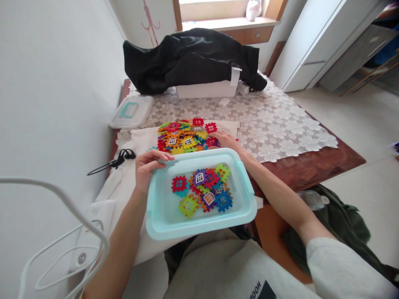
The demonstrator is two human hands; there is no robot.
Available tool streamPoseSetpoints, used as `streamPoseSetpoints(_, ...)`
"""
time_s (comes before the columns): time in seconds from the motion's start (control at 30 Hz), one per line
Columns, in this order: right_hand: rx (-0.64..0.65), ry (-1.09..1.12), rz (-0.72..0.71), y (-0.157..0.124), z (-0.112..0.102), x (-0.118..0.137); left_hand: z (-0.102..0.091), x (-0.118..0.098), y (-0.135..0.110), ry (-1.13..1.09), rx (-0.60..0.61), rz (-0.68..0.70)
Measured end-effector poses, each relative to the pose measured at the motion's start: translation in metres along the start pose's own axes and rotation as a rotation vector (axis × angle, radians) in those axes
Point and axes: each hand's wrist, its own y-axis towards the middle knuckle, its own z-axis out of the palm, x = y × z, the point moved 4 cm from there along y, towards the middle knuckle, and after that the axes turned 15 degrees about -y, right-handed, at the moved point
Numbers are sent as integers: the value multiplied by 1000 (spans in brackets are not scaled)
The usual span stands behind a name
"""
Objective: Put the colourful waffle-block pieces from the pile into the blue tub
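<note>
Aqua tray (199,153) under left fingers (163,155)

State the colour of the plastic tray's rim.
The plastic tray has a pale aqua rim, shown best in the head view.

This is a room in a home: a lace tablecloth (280,124) lies over a wooden worktop (311,170), near a white wardrobe (311,45), a tiled floor (368,182), and a windowsill (224,24) bearing a ceramic ornament (253,10).

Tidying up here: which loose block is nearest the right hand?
The red plastic grid block at the pile's edge, right beside the right hand; a second red grid block lies farther up.
</note>
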Motion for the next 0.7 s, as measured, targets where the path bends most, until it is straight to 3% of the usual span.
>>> streamPoseSetpoints(0.23, -122, 90, 47, 0, -12, 2, 1, -1, -1, 17, 15, 10)
streamPoseSetpoints(0.4, -270, 528, 100, 4, -26, -1, 0, -1, -1, 39, -2, 4)
streamPoseSetpoints(0.5, -319, 759, -1, -1, -49, 9, 0, -1, -2, 26, -8, 12)
streamPoseSetpoints(0.57, -273, 849, -117, -9, -68, 24, 1, -1, -2, 21, -6, 14)
streamPoseSetpoints(0.7, 73, 939, -308, -29, -89, 57, 0, -2, -2, 22, 0, -4)
